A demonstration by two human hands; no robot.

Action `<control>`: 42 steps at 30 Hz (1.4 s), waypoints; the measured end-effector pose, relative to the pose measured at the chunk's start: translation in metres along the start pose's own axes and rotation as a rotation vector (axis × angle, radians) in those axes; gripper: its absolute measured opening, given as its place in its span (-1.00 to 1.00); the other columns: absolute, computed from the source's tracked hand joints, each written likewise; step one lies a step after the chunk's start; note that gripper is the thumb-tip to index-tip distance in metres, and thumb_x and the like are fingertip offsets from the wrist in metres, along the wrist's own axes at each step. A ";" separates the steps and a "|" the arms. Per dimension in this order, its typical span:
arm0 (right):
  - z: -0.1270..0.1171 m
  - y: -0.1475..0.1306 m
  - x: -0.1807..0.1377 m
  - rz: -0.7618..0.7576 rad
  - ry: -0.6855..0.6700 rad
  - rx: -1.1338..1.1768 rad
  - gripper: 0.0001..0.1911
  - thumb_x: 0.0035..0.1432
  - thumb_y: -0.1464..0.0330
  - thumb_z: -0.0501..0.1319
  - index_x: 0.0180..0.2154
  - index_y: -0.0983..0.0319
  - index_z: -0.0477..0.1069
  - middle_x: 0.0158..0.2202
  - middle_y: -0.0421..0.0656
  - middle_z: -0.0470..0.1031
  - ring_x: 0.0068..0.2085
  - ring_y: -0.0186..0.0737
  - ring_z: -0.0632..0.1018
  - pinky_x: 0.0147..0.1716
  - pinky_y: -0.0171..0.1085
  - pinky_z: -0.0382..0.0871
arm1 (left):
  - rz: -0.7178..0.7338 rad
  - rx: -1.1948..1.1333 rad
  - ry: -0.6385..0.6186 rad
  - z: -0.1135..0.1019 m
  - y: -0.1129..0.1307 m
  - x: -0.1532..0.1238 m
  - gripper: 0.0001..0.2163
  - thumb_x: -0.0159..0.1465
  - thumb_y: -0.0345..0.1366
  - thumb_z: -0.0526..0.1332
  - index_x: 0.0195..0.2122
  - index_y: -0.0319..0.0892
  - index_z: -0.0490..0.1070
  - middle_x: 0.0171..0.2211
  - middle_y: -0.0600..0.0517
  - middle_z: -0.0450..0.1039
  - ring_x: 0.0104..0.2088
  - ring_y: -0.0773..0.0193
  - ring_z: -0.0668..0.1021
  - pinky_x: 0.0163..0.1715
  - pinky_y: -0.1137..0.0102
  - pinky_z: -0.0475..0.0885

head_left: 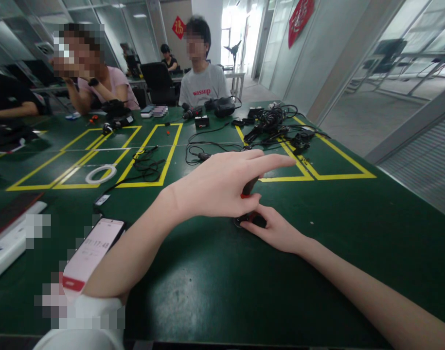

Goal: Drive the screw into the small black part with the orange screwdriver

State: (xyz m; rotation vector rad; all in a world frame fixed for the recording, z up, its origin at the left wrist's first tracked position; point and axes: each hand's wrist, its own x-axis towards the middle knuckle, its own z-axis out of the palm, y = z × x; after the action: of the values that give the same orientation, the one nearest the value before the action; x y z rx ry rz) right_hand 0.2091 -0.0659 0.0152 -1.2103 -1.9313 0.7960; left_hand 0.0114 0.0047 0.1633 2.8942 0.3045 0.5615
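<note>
My left hand (222,182) reaches across the middle of the table, its thumb and bent fingers closed round the upper part of a black-and-red object (250,188). The index finger points out to the right. Just below, my right hand (280,231) pinches a dark, rounded lower part (259,221) close to the tabletop. My left hand hides most of the object, so its kind does not show, nor whether the two parts are one piece.
A phone (94,250) showing a timer lies by my left forearm. Beyond are a white tape roll (100,174), a loose black cable (147,165), a cable tangle (273,124) and a power drill (191,112). People sit across the green table (353,233).
</note>
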 end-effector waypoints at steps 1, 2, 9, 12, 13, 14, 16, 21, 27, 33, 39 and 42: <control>0.000 0.000 0.000 0.002 0.001 0.005 -0.90 0.29 0.30 0.28 -0.16 0.17 0.46 -0.23 -0.12 0.64 -0.27 -0.13 0.63 -0.20 -0.17 0.58 | 0.005 -0.007 -0.001 0.000 0.000 0.000 -0.44 0.29 -0.46 0.13 0.35 -0.15 0.32 0.00 -0.07 0.55 -0.07 0.20 0.59 -0.17 0.39 0.46; 0.000 0.000 0.000 0.003 0.000 0.011 -0.90 0.29 0.30 0.28 -0.17 0.17 0.46 -0.23 -0.13 0.64 -0.27 -0.13 0.63 -0.20 -0.17 0.58 | 0.009 -0.017 -0.003 0.000 0.000 0.000 -0.43 0.29 -0.48 0.12 0.35 -0.15 0.31 0.00 -0.07 0.54 -0.06 0.21 0.59 -0.17 0.40 0.46; 0.000 -0.001 0.000 0.001 -0.001 0.027 -0.90 0.29 0.31 0.27 -0.16 0.17 0.46 -0.23 -0.12 0.64 -0.26 -0.14 0.63 -0.21 -0.18 0.57 | -0.012 -0.002 -0.027 -0.003 0.001 0.000 -0.46 0.31 -0.44 0.15 0.34 -0.14 0.32 0.04 -0.09 0.51 -0.08 0.20 0.59 -0.16 0.38 0.48; 0.000 -0.001 0.000 0.006 -0.005 0.031 -0.91 0.29 0.31 0.27 -0.18 0.17 0.46 -0.23 -0.12 0.64 -0.26 -0.14 0.63 -0.20 -0.18 0.57 | 0.004 -0.020 -0.027 -0.003 0.001 -0.001 -0.45 0.29 -0.49 0.13 0.33 -0.15 0.33 0.03 -0.08 0.51 -0.06 0.22 0.59 -0.18 0.42 0.47; 0.000 -0.002 0.000 0.006 -0.007 0.033 -0.90 0.29 0.31 0.27 -0.17 0.17 0.46 -0.22 -0.12 0.64 -0.25 -0.14 0.63 -0.20 -0.18 0.57 | 0.003 -0.017 -0.025 -0.002 0.001 -0.001 -0.45 0.30 -0.50 0.11 0.33 -0.15 0.34 0.04 -0.08 0.52 -0.06 0.23 0.59 -0.18 0.42 0.46; 0.000 -0.002 0.000 0.004 -0.006 0.033 -0.90 0.29 0.31 0.27 -0.16 0.17 0.46 -0.21 -0.11 0.64 -0.25 -0.14 0.63 -0.19 -0.17 0.58 | -0.001 -0.010 -0.021 -0.002 0.001 -0.001 -0.47 0.31 -0.49 0.11 0.33 -0.15 0.34 0.04 -0.07 0.53 -0.06 0.23 0.59 -0.18 0.42 0.45; -0.001 -0.002 0.000 0.006 -0.008 0.025 -0.89 0.29 0.31 0.27 -0.15 0.17 0.47 -0.20 -0.11 0.65 -0.24 -0.13 0.63 -0.18 -0.17 0.58 | -0.008 0.008 -0.013 -0.002 0.001 -0.001 -0.49 0.33 -0.46 0.12 0.32 -0.15 0.34 0.03 -0.06 0.54 -0.05 0.21 0.59 -0.19 0.41 0.45; -0.001 -0.001 0.000 0.012 -0.010 0.001 -0.90 0.29 0.32 0.28 -0.16 0.17 0.47 -0.21 -0.11 0.65 -0.25 -0.12 0.64 -0.21 -0.17 0.59 | 0.001 0.007 -0.022 -0.002 0.002 0.000 -0.47 0.31 -0.50 0.11 0.32 -0.16 0.35 0.01 -0.07 0.54 -0.05 0.21 0.59 -0.17 0.41 0.45; -0.001 -0.002 0.000 0.007 -0.006 0.007 -0.91 0.29 0.32 0.28 -0.17 0.17 0.46 -0.23 -0.13 0.64 -0.26 -0.13 0.64 -0.22 -0.18 0.58 | -0.009 0.002 -0.030 -0.002 0.002 -0.001 -0.47 0.29 -0.48 0.12 0.31 -0.15 0.37 0.03 -0.07 0.54 -0.04 0.20 0.59 -0.16 0.41 0.46; 0.000 -0.002 0.000 -0.002 -0.010 0.003 -0.93 0.30 0.32 0.26 -0.19 0.17 0.45 -0.23 -0.12 0.64 -0.26 -0.13 0.64 -0.21 -0.18 0.58 | 0.000 -0.013 -0.017 -0.002 0.001 0.000 -0.46 0.30 -0.51 0.11 0.32 -0.14 0.35 0.03 -0.07 0.55 -0.05 0.21 0.59 -0.14 0.39 0.48; 0.000 -0.001 0.001 0.004 0.001 0.018 -0.90 0.29 0.29 0.27 -0.18 0.17 0.47 -0.24 -0.13 0.65 -0.28 -0.12 0.63 -0.22 -0.16 0.58 | 0.011 -0.002 -0.020 -0.002 0.002 0.000 -0.46 0.28 -0.50 0.11 0.30 -0.17 0.37 0.01 -0.09 0.54 -0.06 0.20 0.59 -0.18 0.40 0.47; -0.001 -0.002 0.000 0.025 -0.019 0.011 -0.88 0.29 0.30 0.27 -0.14 0.16 0.48 -0.20 -0.11 0.66 -0.24 -0.11 0.63 -0.18 -0.15 0.59 | -0.005 0.003 -0.005 -0.003 0.002 0.000 -0.49 0.33 -0.49 0.09 0.31 -0.17 0.36 0.00 -0.09 0.54 -0.08 0.22 0.59 -0.20 0.42 0.46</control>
State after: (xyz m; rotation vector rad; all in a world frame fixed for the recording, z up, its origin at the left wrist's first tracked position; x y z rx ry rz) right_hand 0.2091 -0.0660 0.0173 -1.2266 -1.9275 0.8327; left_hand 0.0111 0.0029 0.1664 2.8966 0.3117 0.5540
